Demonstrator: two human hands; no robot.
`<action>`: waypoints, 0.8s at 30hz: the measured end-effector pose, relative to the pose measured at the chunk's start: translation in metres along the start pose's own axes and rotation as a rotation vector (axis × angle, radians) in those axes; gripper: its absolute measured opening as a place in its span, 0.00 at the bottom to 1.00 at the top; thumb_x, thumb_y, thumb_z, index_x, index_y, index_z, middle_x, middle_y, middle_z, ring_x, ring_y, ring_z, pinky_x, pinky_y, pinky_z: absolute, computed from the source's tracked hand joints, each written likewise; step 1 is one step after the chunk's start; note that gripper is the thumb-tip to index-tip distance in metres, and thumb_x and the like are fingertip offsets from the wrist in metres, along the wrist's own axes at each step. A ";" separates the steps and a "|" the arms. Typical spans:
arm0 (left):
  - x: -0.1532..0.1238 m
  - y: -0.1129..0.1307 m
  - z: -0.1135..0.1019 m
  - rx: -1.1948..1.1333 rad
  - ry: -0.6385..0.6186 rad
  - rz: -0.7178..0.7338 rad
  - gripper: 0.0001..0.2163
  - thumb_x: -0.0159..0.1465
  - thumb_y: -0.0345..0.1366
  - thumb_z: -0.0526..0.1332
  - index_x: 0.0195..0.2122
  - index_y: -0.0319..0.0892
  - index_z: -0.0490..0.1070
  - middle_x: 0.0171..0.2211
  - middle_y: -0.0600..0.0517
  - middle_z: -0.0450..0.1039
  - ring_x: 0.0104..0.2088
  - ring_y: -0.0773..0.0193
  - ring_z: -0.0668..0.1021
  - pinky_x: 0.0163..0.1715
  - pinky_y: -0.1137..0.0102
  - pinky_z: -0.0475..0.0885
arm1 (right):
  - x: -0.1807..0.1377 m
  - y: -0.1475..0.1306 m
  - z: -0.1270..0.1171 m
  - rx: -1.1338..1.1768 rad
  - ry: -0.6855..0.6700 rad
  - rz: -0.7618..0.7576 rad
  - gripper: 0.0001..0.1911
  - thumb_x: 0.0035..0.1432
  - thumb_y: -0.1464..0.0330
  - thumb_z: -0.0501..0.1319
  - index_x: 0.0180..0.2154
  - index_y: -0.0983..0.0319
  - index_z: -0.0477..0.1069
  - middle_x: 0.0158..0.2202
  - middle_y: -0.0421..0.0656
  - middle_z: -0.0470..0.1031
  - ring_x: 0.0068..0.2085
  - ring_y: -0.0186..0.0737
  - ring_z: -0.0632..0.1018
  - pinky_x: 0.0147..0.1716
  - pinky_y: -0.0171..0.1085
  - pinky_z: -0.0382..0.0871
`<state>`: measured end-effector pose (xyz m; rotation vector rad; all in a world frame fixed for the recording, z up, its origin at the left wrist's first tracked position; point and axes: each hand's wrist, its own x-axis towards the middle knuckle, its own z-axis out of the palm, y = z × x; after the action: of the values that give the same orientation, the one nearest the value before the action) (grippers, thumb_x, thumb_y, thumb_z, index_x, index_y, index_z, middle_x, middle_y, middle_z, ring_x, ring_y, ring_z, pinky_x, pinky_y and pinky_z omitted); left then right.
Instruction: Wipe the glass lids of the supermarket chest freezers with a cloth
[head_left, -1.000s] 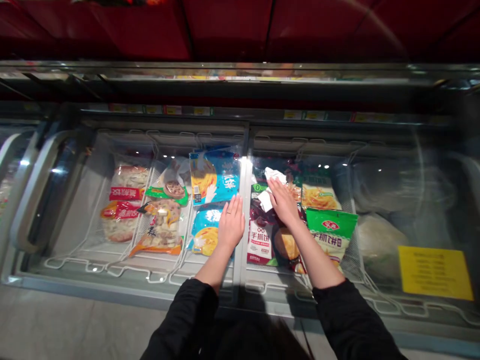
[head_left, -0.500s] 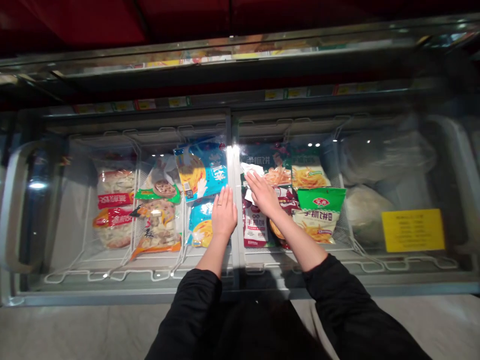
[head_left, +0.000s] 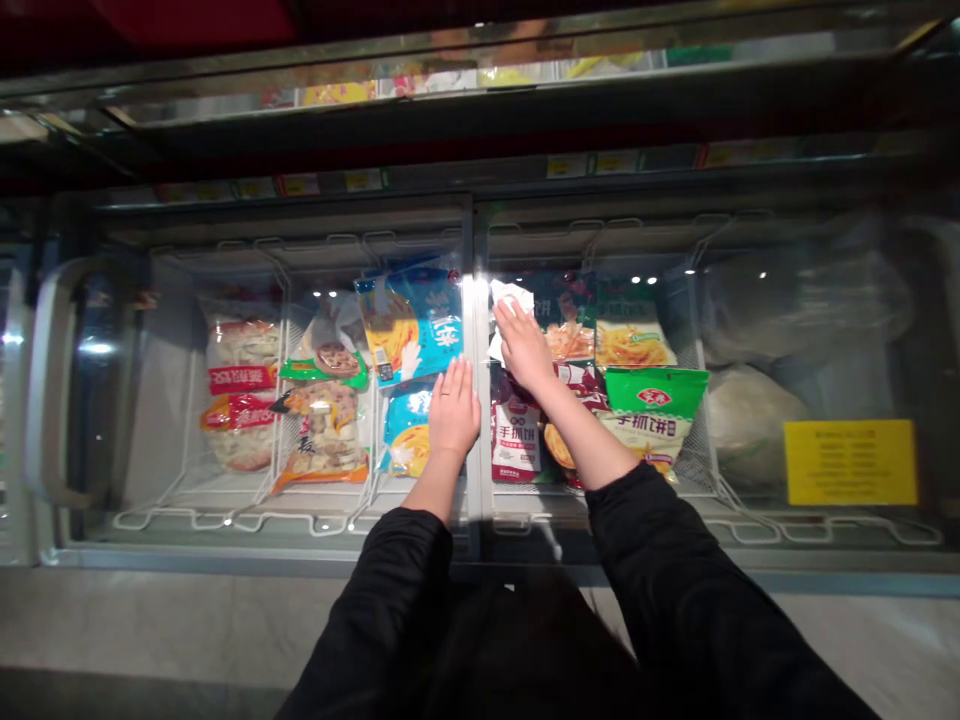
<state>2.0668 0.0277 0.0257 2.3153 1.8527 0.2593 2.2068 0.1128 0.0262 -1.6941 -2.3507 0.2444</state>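
My left hand lies flat on the freezer's glass lid, just left of the middle frame bar. Its fingers are stretched forward and hold nothing. To the right of the bar, my right hand holds a crumpled white tissue down against the glass. Part of the tissue is hidden under the fingers. Beneath the glass near my left hand are blue food packets. Under my right hand and forearm are maroon packets and a green-topped packet.
A curved handle stands at the lid's left end. On the right, a yellow notice is on the glass. White wire baskets divide the packets below. A shelf ledge with price labels runs along the back.
My right hand has slid the tissue a little farther away over the glass. My left hand stays flat near the middle bar. The view has shifted slightly.
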 end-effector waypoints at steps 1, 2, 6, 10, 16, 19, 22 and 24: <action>0.000 0.000 0.000 -0.003 0.000 -0.001 0.22 0.60 0.30 0.45 0.56 0.34 0.46 0.57 0.49 0.38 0.56 0.64 0.43 0.55 0.65 0.42 | -0.013 -0.001 -0.003 0.004 -0.028 -0.049 0.28 0.50 0.78 0.47 0.55 0.65 0.45 0.57 0.41 0.45 0.57 0.36 0.43 0.54 0.42 0.42; 0.000 0.000 -0.001 -0.006 0.003 -0.003 0.22 0.60 0.30 0.45 0.56 0.34 0.46 0.57 0.49 0.38 0.56 0.64 0.43 0.55 0.64 0.42 | -0.026 0.000 -0.006 0.005 -0.047 -0.081 0.28 0.50 0.78 0.48 0.55 0.63 0.46 0.57 0.39 0.46 0.57 0.35 0.44 0.54 0.41 0.43; -0.001 -0.001 0.000 -0.005 0.017 -0.005 0.22 0.59 0.30 0.45 0.56 0.35 0.47 0.57 0.49 0.39 0.56 0.64 0.44 0.56 0.64 0.43 | -0.054 0.029 -0.017 -0.043 -0.091 -0.125 0.29 0.51 0.77 0.47 0.55 0.60 0.45 0.57 0.37 0.45 0.57 0.33 0.44 0.55 0.39 0.44; 0.000 -0.002 0.001 0.014 0.032 -0.002 0.22 0.59 0.30 0.46 0.56 0.36 0.47 0.57 0.50 0.41 0.56 0.64 0.45 0.55 0.65 0.45 | -0.016 0.053 -0.016 -0.074 -0.020 -0.003 0.28 0.52 0.77 0.45 0.55 0.62 0.44 0.57 0.40 0.44 0.57 0.34 0.45 0.55 0.40 0.44; 0.001 0.001 -0.005 0.025 0.026 -0.030 0.23 0.58 0.30 0.46 0.56 0.39 0.47 0.56 0.52 0.42 0.56 0.65 0.44 0.56 0.66 0.44 | 0.029 0.009 -0.003 0.006 0.014 -0.036 0.27 0.51 0.78 0.44 0.55 0.66 0.46 0.57 0.44 0.46 0.57 0.37 0.45 0.54 0.44 0.43; 0.001 0.003 -0.008 0.025 0.011 -0.050 0.22 0.58 0.30 0.45 0.56 0.39 0.48 0.56 0.53 0.43 0.56 0.66 0.44 0.56 0.67 0.44 | -0.003 -0.008 -0.005 0.048 -0.081 -0.207 0.28 0.51 0.78 0.45 0.55 0.61 0.46 0.57 0.40 0.47 0.57 0.35 0.46 0.55 0.42 0.46; 0.001 0.003 -0.008 0.014 -0.004 -0.040 0.22 0.59 0.30 0.45 0.56 0.38 0.48 0.56 0.52 0.42 0.56 0.66 0.44 0.56 0.66 0.44 | -0.042 0.001 -0.013 0.053 -0.163 -0.268 0.29 0.51 0.78 0.45 0.55 0.56 0.46 0.56 0.36 0.48 0.57 0.32 0.47 0.54 0.41 0.48; 0.001 0.002 -0.008 -0.003 -0.017 -0.035 0.22 0.59 0.30 0.44 0.56 0.37 0.47 0.57 0.53 0.41 0.56 0.65 0.43 0.56 0.65 0.43 | -0.053 0.015 -0.018 0.049 -0.174 -0.254 0.28 0.52 0.77 0.45 0.55 0.55 0.46 0.56 0.36 0.49 0.57 0.32 0.47 0.54 0.41 0.48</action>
<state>2.0675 0.0283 0.0337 2.2743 1.8815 0.2374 2.2420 0.0671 0.0348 -1.3842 -2.6305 0.4139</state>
